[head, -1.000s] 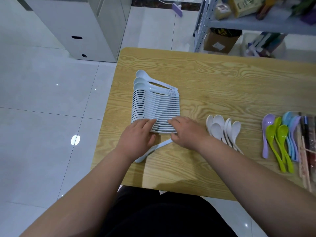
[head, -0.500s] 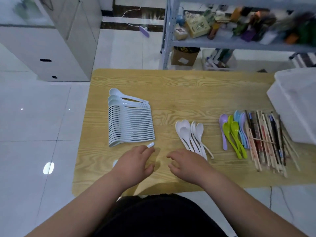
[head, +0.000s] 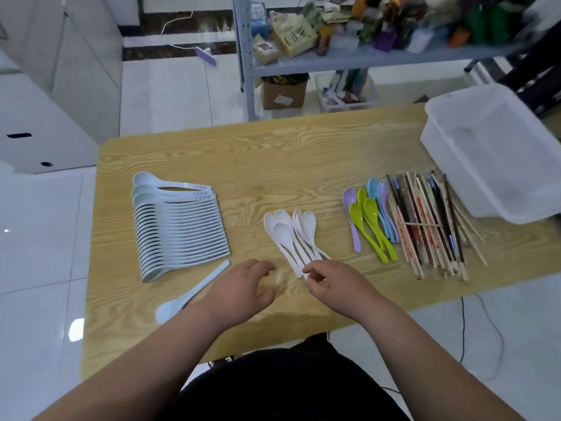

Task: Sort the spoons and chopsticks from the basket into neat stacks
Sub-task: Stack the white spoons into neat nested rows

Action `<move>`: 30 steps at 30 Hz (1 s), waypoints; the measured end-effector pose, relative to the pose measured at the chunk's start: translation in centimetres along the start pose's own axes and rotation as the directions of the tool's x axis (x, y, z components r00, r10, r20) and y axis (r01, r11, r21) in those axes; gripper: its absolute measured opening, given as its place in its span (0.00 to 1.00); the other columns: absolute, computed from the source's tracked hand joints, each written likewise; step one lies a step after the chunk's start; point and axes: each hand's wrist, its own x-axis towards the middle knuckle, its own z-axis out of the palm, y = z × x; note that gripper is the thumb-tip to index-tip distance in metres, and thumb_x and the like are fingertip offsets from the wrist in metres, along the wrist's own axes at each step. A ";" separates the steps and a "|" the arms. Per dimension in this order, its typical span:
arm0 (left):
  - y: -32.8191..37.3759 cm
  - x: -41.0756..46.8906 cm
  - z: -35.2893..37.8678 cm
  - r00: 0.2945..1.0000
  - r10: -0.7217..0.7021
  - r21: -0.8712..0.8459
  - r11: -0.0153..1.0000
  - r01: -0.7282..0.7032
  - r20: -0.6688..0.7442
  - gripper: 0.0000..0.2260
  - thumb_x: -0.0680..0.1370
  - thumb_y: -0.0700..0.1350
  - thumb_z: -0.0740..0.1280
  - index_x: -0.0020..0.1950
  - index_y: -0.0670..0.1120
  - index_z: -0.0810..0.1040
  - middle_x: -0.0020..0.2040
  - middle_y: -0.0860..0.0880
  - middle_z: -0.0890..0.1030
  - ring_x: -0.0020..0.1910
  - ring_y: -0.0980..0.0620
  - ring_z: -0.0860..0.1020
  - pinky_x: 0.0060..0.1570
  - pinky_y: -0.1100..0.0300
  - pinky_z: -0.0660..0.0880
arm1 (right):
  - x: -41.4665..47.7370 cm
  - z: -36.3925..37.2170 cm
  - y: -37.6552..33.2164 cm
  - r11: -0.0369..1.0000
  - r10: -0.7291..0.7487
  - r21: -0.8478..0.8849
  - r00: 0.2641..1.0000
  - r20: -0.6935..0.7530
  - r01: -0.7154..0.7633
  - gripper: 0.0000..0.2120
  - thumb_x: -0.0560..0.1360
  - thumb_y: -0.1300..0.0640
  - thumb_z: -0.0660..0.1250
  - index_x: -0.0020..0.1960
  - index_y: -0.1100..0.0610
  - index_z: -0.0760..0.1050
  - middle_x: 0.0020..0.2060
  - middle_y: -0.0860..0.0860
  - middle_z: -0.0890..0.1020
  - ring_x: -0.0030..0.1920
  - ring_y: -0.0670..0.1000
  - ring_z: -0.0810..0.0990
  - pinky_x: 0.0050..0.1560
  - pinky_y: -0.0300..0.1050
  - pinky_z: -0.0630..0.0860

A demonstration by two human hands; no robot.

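Head view: left hand loosely spread over worktop, lower centre; right hand curled at white spoons' handle ends, pinch unclear. Stacked pale-blue spoons centre left; chopsticks beside basket, right.

One wide-angle head-worn camera looks forward and down across the wooden table from close above its near edge.
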 end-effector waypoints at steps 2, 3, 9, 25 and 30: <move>0.9 1.5 0.5 0.996 -0.085 -0.053 0.995 0.085 -0.002 0.21 0.78 0.53 0.68 0.70 0.52 0.72 0.61 0.54 0.77 0.59 0.55 0.77 0.58 0.57 0.75 | 0.8 -1.4 1.8 1.000 -0.025 -0.011 0.998 0.054 0.026 0.14 0.79 0.47 0.64 0.63 0.47 0.78 0.53 0.42 0.81 0.54 0.44 0.78 0.56 0.46 0.77; 1.3 2.3 0.7 0.989 -0.146 -0.098 0.985 0.145 -0.011 0.21 0.78 0.53 0.68 0.70 0.52 0.73 0.60 0.54 0.78 0.57 0.56 0.77 0.57 0.57 0.75 | 1.2 -2.1 2.7 0.999 -0.033 -0.019 0.996 0.080 0.035 0.14 0.79 0.47 0.64 0.63 0.48 0.78 0.54 0.44 0.81 0.54 0.45 0.78 0.56 0.47 0.77; 2.9 8.6 1.9 0.772 -0.628 -0.377 0.742 0.554 -0.101 0.23 0.76 0.51 0.69 0.70 0.49 0.71 0.59 0.50 0.79 0.50 0.52 0.78 0.48 0.54 0.76 | 5.6 -4.2 7.2 0.966 -0.067 -0.241 0.993 0.098 0.089 0.14 0.79 0.45 0.61 0.60 0.49 0.75 0.54 0.48 0.79 0.54 0.52 0.79 0.49 0.48 0.76; 2.9 11.5 3.3 0.405 -0.910 -0.678 0.353 0.645 -0.089 0.07 0.76 0.52 0.66 0.48 0.50 0.74 0.45 0.47 0.81 0.45 0.45 0.82 0.49 0.46 0.81 | 8.4 -3.7 8.3 0.979 -0.077 -0.178 0.989 0.122 0.098 0.08 0.79 0.56 0.58 0.57 0.52 0.71 0.57 0.53 0.77 0.57 0.58 0.76 0.44 0.47 0.63; 3.4 9.0 2.9 0.415 -0.910 -0.871 0.196 0.450 0.010 0.07 0.79 0.45 0.65 0.53 0.44 0.72 0.52 0.41 0.79 0.48 0.43 0.82 0.51 0.43 0.82 | 6.9 -4.4 7.9 0.992 -0.120 -0.029 0.992 0.032 0.121 0.18 0.79 0.58 0.57 0.68 0.48 0.72 0.55 0.53 0.80 0.55 0.58 0.77 0.43 0.47 0.66</move>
